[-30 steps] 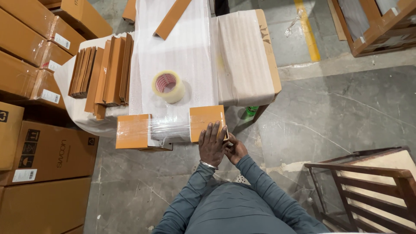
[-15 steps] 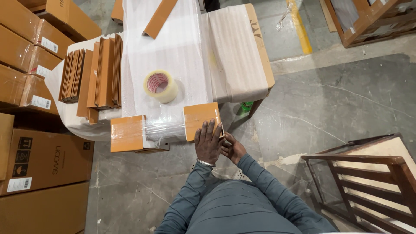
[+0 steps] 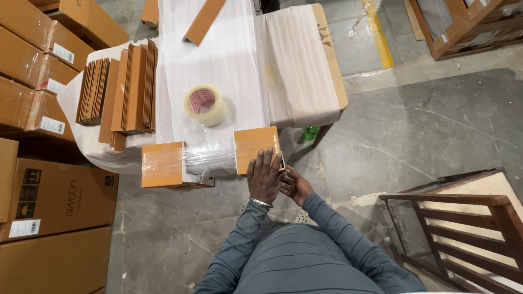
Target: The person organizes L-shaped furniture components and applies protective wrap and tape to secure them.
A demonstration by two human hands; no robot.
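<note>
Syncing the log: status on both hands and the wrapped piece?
Left hand flat on orange corner cap of wrapped piece. Right hand at the cap's near edge, grip unclear. Tape roll lies apart; nothing blocking.

Right hand (image 3: 295,187) fingers behind left hand (image 3: 265,177)

The floor (image 3: 425,125) is grey concrete with cracks, marks and a yellow painted line (image 3: 377,34) running across it near the top. Big brown cardboard boxes (image 3: 52,196) are stacked on the left side, some with white labels, and a wooden frame with slats (image 3: 463,228) stands at the bottom right. Another wooden frame (image 3: 468,24) sits in the top right corner, and the light is bright and even all over.
</note>
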